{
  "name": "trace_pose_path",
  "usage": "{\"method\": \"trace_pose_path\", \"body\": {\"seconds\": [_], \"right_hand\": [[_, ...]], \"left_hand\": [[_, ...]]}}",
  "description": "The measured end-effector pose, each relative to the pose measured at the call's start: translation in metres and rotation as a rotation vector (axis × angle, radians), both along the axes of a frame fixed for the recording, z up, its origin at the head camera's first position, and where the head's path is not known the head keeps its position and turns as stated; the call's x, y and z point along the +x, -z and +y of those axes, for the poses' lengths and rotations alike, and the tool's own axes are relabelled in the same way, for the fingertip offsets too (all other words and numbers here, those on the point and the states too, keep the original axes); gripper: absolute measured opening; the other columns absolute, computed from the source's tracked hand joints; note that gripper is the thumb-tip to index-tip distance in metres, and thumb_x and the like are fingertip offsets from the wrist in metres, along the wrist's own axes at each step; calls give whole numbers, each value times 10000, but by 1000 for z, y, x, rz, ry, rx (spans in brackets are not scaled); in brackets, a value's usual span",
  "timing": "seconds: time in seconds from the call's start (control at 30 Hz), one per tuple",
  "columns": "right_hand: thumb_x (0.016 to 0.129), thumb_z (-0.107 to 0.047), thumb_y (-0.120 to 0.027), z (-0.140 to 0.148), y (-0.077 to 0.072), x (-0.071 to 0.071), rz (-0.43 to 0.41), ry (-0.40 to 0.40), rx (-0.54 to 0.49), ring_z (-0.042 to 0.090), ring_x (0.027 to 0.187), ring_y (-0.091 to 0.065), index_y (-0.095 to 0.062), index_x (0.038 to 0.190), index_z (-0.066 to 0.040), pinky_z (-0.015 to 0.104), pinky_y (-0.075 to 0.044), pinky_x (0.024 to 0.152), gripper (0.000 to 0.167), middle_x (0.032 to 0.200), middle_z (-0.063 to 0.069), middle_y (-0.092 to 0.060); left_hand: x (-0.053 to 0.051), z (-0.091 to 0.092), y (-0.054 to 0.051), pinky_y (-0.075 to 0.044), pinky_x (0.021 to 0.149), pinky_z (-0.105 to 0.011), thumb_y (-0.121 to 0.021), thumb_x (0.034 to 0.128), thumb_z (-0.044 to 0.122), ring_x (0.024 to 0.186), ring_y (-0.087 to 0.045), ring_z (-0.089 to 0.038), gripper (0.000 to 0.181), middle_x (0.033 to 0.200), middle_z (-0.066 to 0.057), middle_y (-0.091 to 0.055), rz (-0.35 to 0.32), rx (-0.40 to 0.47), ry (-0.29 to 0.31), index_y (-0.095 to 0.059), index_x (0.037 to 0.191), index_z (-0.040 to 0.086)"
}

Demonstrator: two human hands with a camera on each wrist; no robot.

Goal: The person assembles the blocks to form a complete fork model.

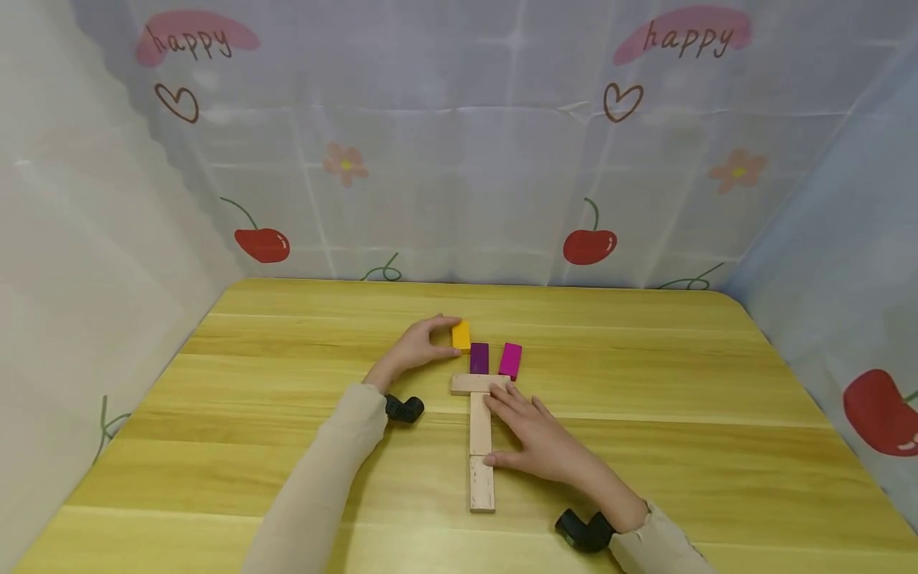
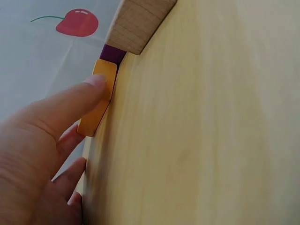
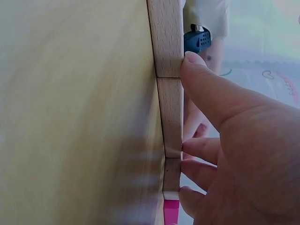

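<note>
My left hand (image 1: pixel 416 344) pinches a yellow-orange wooden block (image 1: pixel 461 336) by its two ends, thumb on the near end. In the left wrist view the thumb covers part of that yellow block (image 2: pixel 97 110). Just right of it a dark purple block (image 1: pixel 479 359) meets the far side of a plain block (image 1: pixel 468 385) lying crosswise. Two more plain blocks, the upper (image 1: pixel 480 430) and the lower (image 1: pixel 482 485), run end to end towards me, forming a T. My right hand (image 1: pixel 548 446) rests with spread, fairly straight fingers along their right side, thumb near the joint.
A magenta block (image 1: pixel 511 361) lies slightly tilted by the right end of the crosswise block. Black cameras (image 1: pixel 584 530) sit on both wrists. A printed curtain (image 1: pixel 459 159) stands behind the yellow wood-grain table (image 1: pixel 645 367).
</note>
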State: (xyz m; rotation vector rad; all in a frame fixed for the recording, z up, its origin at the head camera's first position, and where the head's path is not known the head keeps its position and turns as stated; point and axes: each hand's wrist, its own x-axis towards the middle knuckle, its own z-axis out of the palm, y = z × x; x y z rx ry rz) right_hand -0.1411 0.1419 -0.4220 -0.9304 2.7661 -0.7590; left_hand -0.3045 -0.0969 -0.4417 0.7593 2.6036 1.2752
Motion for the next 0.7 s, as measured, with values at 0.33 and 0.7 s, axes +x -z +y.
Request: {"method": "trace_pose_path", "body": {"seconds": [0.33, 0.7], "right_hand": [[861, -514, -603, 0, 1, 0, 16, -13, -7, 304, 1390, -67, -321, 1455, -30, 589, -105, 1054, 816, 1513, 138, -212], [858, -498, -619, 0, 1, 0, 24, -12, -12, 298, 1391, -67, -321, 1455, -32, 585, -109, 1055, 814, 1516, 128, -206]], "left_hand": [[7, -3, -1, -287, 1046, -369, -774, 792, 220, 1250, -417, -224, 558, 1316, -55, -527, 37, 32, -35, -573, 1293, 80], [25, -18, -7, -266, 1058, -359, -779, 787, 202, 1257, -411, -237, 571, 1309, -73, -534, 59, 3, -20, -565, 1296, 56]]}}
